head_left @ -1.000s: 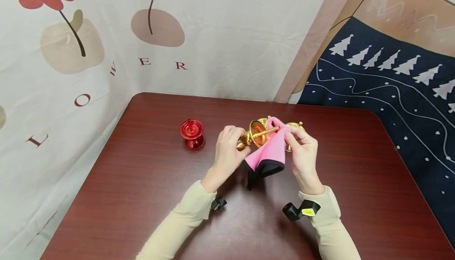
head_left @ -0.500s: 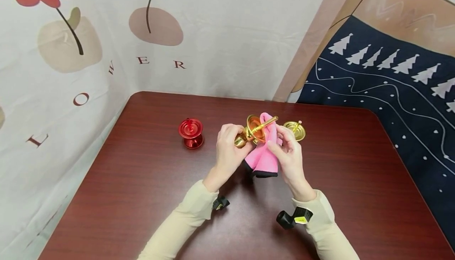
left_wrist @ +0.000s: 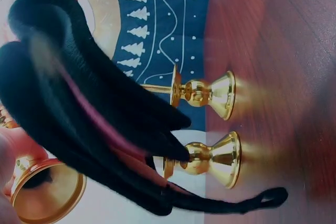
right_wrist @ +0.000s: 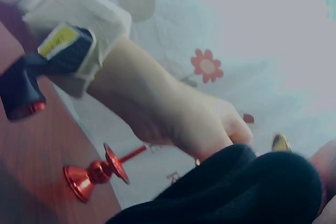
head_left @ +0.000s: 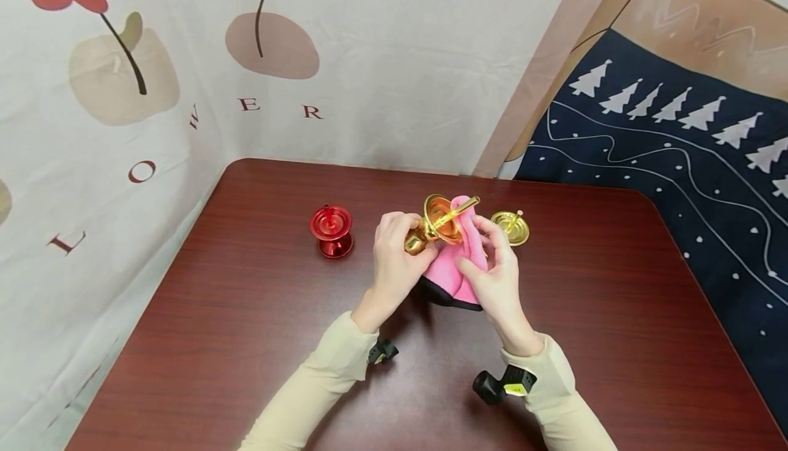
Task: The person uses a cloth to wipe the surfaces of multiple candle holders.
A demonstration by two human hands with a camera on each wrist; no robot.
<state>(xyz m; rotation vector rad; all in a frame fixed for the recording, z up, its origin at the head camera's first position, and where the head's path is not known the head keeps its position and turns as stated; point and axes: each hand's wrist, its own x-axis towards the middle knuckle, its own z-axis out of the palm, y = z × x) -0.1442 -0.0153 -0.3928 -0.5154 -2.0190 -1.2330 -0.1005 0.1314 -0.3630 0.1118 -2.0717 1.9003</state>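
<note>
My left hand (head_left: 394, 252) grips a gold candle holder (head_left: 416, 239) by its lower part, tilted so that its dish and long spike point up and to the right. My right hand (head_left: 497, 269) pinches a pink cloth (head_left: 446, 273) with black edging, folded up against the dish and around the spike. The cloth's black underside (left_wrist: 94, 77) fills much of the left wrist view, a thin loop hanging from its end. There the held holder's round base (left_wrist: 50, 200) shows at the lower left. In the right wrist view, black cloth (right_wrist: 262, 187) hides the right fingers.
A red candle holder (head_left: 335, 249) stands on the brown table (head_left: 265, 314), left of the hands. Behind the right hand stands a gold candle holder (head_left: 520, 233). The left wrist view shows two upright gold holders, one nearer (left_wrist: 226, 161) and one farther (left_wrist: 223, 95).
My right hand has moved left with the cloth, from its stretched edge in to the spike and dish. The left hand keeps its grip, the gold holder's dish slightly farther left.
</note>
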